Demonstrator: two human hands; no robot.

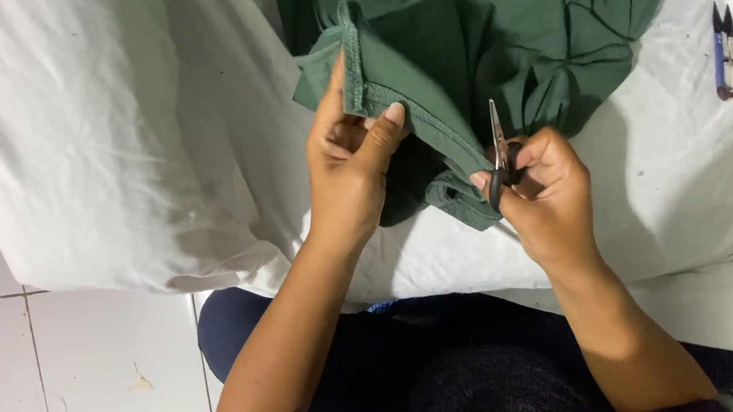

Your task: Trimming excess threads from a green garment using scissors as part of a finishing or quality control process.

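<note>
While the left hand [349, 155] pinches the stitched hem of the dark green cotton garment [494, 19] between thumb and fingers, the right hand [544, 183] is closed around a small pair of black-handled thread snips [499, 156] with the steel blades pointing up and away from the body. The garment lies on a white cloth-covered work surface [109, 129], bunched beyond both hands. The held hem runs as a taut band from the left thumb down and to the right toward the snips, so its long axis slopes between the two hands. The blade tips sit just beside this seam, making the right hand the nearer to the seam's lower end. A second pair of blue-handled snips [724, 51] lies well apart, to the right on the same cloth.
</note>
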